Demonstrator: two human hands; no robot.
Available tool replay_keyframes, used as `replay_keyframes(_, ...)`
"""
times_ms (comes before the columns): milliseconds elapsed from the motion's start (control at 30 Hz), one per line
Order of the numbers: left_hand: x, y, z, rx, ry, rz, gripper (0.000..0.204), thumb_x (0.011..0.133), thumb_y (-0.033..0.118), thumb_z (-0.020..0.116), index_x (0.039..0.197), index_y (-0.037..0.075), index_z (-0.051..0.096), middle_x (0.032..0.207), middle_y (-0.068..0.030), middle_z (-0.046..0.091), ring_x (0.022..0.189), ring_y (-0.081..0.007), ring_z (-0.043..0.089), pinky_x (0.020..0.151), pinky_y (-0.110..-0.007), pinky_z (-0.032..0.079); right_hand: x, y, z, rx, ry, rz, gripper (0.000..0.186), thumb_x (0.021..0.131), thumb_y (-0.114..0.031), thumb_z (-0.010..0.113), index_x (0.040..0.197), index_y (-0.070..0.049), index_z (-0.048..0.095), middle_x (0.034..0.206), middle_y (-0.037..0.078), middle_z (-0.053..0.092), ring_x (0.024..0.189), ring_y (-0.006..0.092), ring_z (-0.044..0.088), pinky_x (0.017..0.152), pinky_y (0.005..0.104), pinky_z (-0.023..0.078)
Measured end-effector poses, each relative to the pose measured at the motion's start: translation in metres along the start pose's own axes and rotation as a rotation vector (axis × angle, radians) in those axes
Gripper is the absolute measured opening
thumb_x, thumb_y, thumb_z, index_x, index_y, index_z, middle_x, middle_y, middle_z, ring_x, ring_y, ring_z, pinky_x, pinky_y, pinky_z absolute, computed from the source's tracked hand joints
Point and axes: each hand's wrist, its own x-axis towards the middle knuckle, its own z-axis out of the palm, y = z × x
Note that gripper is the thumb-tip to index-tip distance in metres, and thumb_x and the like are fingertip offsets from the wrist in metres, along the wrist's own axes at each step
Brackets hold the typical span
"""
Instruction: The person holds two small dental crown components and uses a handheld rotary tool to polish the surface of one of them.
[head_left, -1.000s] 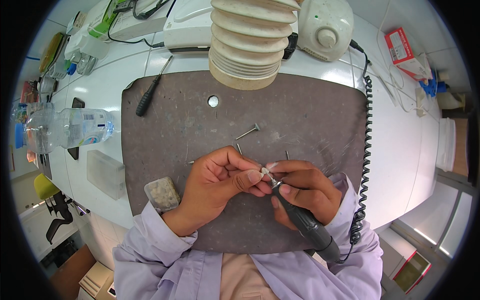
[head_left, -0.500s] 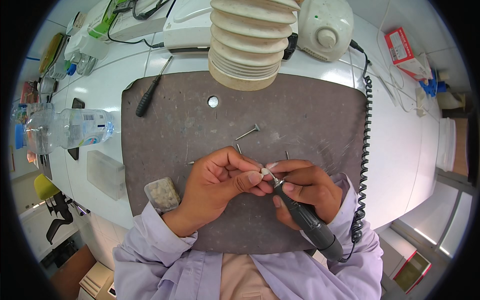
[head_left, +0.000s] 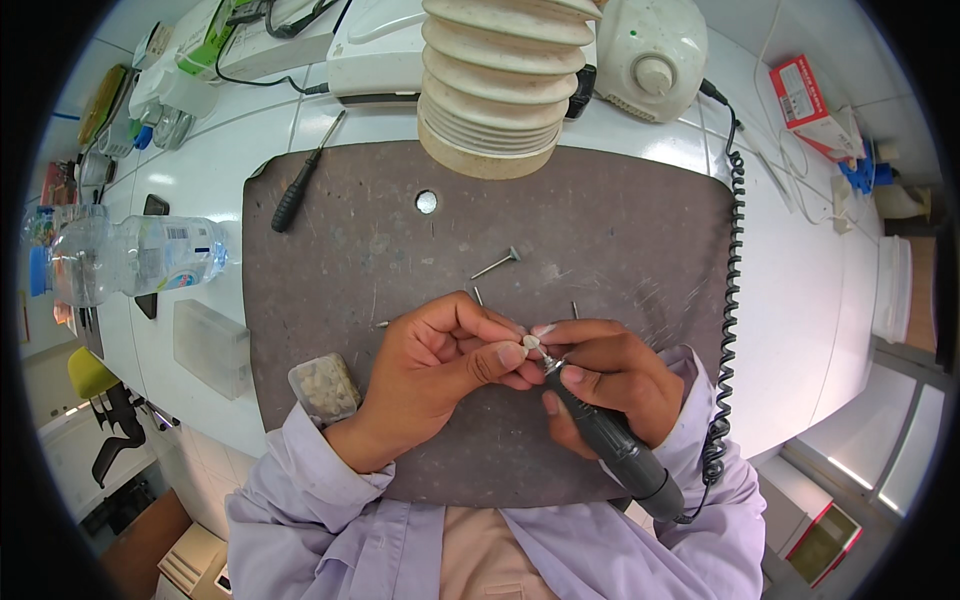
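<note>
My left hand (head_left: 440,375) pinches a small whitish piece (head_left: 530,343) between thumb and fingertips; its exact kind is too small to make out. In my right hand (head_left: 625,380) is a black rotary handpiece (head_left: 615,440), held like a pen and slanting up to the left. Its metal tip meets or nearly meets the piece, where the two hands' fingertips come together. Beside my left wrist lies a small clear box (head_left: 325,387) of cream-coloured lumps. Beyond my hands, a metal bur with a wide head (head_left: 495,262) rests on the brown mat (head_left: 620,220).
A ribbed white extraction hose (head_left: 505,90) hangs over the mat's far edge. The handpiece's coiled cord (head_left: 737,240) runs along the right to a white control unit (head_left: 652,60). On the left are a screwdriver (head_left: 297,190), a lying plastic bottle (head_left: 140,257) and a clear case (head_left: 212,348).
Both hands keep almost the same place. The handpiece has shifted very slightly to the left, and the whitish piece looks turned a little between the fingertips.
</note>
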Motion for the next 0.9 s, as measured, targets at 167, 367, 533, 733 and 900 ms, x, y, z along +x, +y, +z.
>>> replay_keyframes(167,0.0002,-0.0003,0.0001,0.008,-0.001,0.005,0.007,0.092,0.002,0.062,0.093,0.000,0.055,0.098,-0.0190,0.067,0.083,-0.0213,0.069,0.072,-0.031,0.059,0.0007,-0.0002,-0.0024,0.002,-0.030,-0.002,0.030,0.064,0.014,0.073,0.088,0.002,0.060,0.083,0.013,0.060,0.089,0.0346,0.070,0.072,0.0369,0.060)
replay_keyframes(367,0.0001,0.0013,-0.0015,-0.005,-0.018,-0.014,0.008,0.092,0.003,0.063,0.095,-0.001,0.056,0.098,-0.0190,0.068,0.084,-0.0222,0.070,0.073,-0.031,0.059,0.0006,0.0002,-0.0036,-0.011,-0.049,-0.020,0.031,0.065,0.013,0.075,0.089,0.002,0.060,0.084,0.013,0.060,0.090,0.0348,0.070,0.071,0.0367,0.059)
replay_keyframes(533,0.0000,0.0000,-0.0042,-0.032,-0.039,-0.005,0.011,0.092,0.004,0.063,0.099,-0.003,0.057,0.100,-0.0191,0.068,0.088,-0.0238,0.071,0.075,-0.031,0.059,0.0007,-0.0010,-0.0022,-0.002,-0.033,0.001,0.031,0.065,0.014,0.075,0.088,0.002,0.059,0.084,0.013,0.060,0.091,0.0351,0.070,0.071,0.0364,0.059)
replay_keyframes(733,0.0003,0.0008,-0.0036,-0.028,-0.037,-0.006,0.011,0.092,0.004,0.063,0.098,-0.003,0.056,0.100,-0.0198,0.068,0.087,-0.0246,0.071,0.075,-0.031,0.059,0.0002,-0.0022,-0.0022,-0.009,-0.026,0.021,0.031,0.065,0.015,0.074,0.088,0.001,0.059,0.083,0.013,0.059,0.091,0.0357,0.070,0.070,0.0366,0.059)
replay_keyframes(900,0.0000,0.0008,-0.0045,-0.023,-0.036,-0.016,0.013,0.092,0.004,0.064,0.099,-0.003,0.056,0.100,-0.0203,0.068,0.087,-0.0250,0.071,0.075,-0.032,0.059,-0.0009,-0.0001,-0.0027,-0.008,-0.042,-0.003,0.032,0.065,0.015,0.073,0.089,0.002,0.057,0.085,0.014,0.059,0.091,0.0355,0.069,0.071,0.0366,0.059)
